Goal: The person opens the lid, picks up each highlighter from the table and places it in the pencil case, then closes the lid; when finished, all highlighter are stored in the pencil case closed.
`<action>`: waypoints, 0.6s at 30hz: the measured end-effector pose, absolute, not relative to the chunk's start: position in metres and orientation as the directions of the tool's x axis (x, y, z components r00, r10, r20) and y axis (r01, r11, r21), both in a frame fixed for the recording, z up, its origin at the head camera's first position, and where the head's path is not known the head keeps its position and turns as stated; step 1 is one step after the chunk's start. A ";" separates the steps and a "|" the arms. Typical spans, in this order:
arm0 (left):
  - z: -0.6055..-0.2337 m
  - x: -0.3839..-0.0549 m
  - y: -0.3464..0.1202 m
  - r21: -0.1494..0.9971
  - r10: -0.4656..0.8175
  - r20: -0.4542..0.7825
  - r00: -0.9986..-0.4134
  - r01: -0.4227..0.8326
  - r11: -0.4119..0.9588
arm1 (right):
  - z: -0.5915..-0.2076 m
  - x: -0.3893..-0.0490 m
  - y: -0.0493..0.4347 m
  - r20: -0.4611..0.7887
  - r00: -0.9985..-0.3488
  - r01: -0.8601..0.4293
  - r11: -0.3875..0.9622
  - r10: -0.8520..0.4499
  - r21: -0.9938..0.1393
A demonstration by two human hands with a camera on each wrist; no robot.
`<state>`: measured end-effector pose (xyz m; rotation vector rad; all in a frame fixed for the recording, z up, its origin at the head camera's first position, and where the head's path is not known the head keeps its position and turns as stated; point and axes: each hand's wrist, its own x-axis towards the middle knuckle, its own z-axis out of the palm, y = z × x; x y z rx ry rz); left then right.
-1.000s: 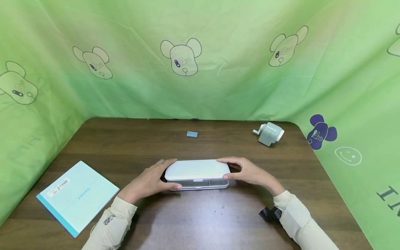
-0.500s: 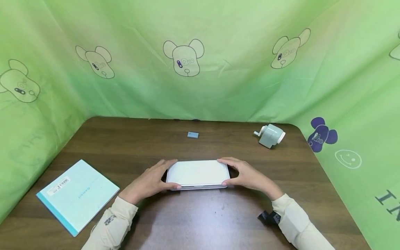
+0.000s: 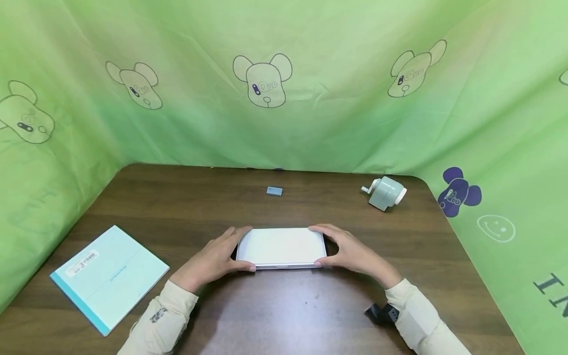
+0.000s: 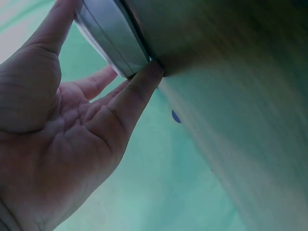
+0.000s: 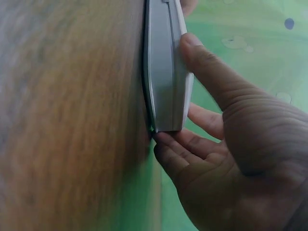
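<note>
A white, flat pencil case (image 3: 281,247) lies lengthwise across the middle of the table, its lid down. My left hand (image 3: 216,260) holds its left end, thumb at the front edge and fingers at the back corner. At the opposite end my right hand (image 3: 353,251) grips it the same way. In the left wrist view, fingertips meet the end of the case (image 4: 115,38) close to the tabletop. The right wrist view shows the thin seam along the side of the case (image 5: 166,72), with the thumb on the lid's edge. The inside is hidden.
Beyond the case lies a small blue block (image 3: 274,191), like an eraser. A grey-green crank pencil sharpener (image 3: 385,194) stands at the back right. A pale blue notebook (image 3: 111,281) lies on the left. Green printed cloth (image 3: 186,133) surrounds the wooden table (image 3: 204,202).
The pencil case's lid has come down from partly raised, covering the compartments that showed at the front. Both hands have stayed at its ends.
</note>
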<state>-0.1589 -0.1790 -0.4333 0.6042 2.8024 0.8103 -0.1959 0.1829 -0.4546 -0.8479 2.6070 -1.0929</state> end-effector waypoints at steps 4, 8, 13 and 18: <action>-0.434 -0.158 -0.178 0.544 0.418 -0.037 -0.908 0.332 0.770 | -0.456 -0.196 0.183 0.047 -0.816 -0.445 0.576 -0.575 -0.686; -0.433 -0.158 -0.178 0.558 0.422 -0.024 -0.906 0.338 0.758 | -0.455 -0.194 0.184 0.043 -0.818 -0.445 0.583 -0.574 -0.680; -0.437 -0.158 -0.180 0.552 0.433 0.014 -0.901 0.368 0.748 | -0.456 -0.194 0.184 0.067 -0.811 -0.460 0.564 -0.581 -0.686; -0.430 -0.157 -0.177 0.556 0.411 -0.036 -0.911 0.324 0.766 | -0.457 -0.195 0.184 0.098 -0.801 -0.494 0.560 -0.591 -0.665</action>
